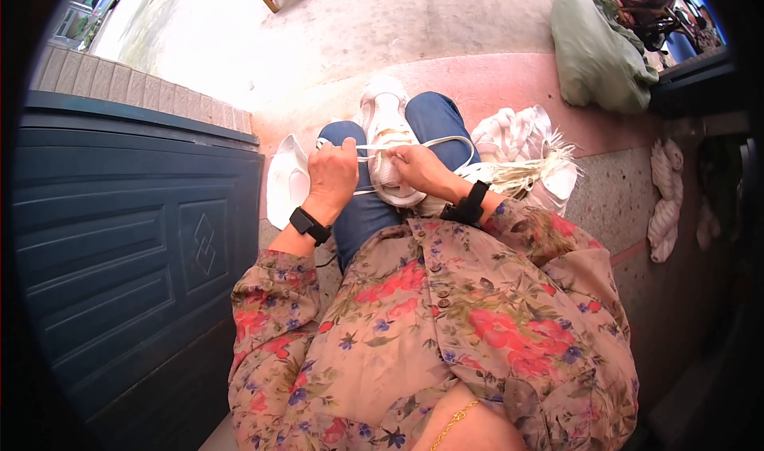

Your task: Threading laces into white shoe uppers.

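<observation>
head view: a white shoe (387, 144) rests sole-down on the person's knees, toe pointing away, and serves as the landmark. the left hand (333, 174), just left of the shoe, has its fingers curled shut, pinching a white lace (414, 144) that runs taut across the shoe's upper. the right hand (420, 170) lies against the shoe's near right side, fingers pressed together on the lace ends; whether the thumb grips too, i cannot tell. judgement: lacing appears partly done, with strands crossing the upper and loose length not yet threaded or tied; the eyelets are too small to count. a second white shoe (286, 182) lies left of the landmark, beside the knee, untouched. right of the shoe, touching the thigh, sits a heap of white laces and shoe parts (527, 150). room: a dark blue panelled door (127, 236) hems in the left elbow; the heap crowds the right; open pavement lies beyond the toe
</observation>
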Demonstrator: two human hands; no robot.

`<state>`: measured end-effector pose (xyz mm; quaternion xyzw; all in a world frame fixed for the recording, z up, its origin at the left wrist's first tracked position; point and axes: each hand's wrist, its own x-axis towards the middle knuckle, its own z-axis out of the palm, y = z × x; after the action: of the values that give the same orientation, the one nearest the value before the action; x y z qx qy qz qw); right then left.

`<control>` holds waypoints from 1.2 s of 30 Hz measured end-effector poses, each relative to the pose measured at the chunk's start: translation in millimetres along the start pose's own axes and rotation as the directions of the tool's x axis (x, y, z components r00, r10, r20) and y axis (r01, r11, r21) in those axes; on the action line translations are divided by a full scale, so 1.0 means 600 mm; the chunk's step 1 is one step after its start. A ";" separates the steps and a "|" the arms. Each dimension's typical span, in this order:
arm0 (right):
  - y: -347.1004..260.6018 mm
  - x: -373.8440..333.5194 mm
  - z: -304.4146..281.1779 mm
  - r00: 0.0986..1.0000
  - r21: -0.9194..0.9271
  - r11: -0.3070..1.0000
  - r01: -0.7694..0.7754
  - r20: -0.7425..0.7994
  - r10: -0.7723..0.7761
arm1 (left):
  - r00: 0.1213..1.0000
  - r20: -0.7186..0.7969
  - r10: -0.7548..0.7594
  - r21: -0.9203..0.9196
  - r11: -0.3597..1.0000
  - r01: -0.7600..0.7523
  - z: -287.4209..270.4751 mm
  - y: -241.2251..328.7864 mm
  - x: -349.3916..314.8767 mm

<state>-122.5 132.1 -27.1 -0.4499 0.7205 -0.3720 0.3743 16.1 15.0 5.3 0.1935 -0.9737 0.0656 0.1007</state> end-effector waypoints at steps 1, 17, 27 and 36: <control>0.000 0.002 0.006 0.999 0.072 0.996 -0.046 0.021 0.045 | 0.992 0.021 -0.122 -0.164 0.979 0.124 0.001 0.003 -0.001; 0.008 0.031 0.036 0.996 -0.272 0.958 0.090 0.005 -0.092 | 0.986 0.073 -0.149 -0.340 0.926 0.165 0.040 0.029 -0.011; -0.141 -0.062 -0.270 0.934 0.884 0.410 0.225 -0.075 -0.350 | 0.900 0.202 -0.387 -0.377 0.817 0.436 0.025 0.023 0.013; -0.222 -0.053 -0.272 0.715 0.907 0.160 0.388 -0.187 -0.674 | 0.869 0.463 0.174 -0.818 0.462 0.343 -0.037 0.013 0.118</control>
<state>-206.1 151.4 168.2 -0.4383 0.1303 -0.7435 0.4880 -47.4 -0.3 41.7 0.1729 -0.8451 -0.5024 -0.0587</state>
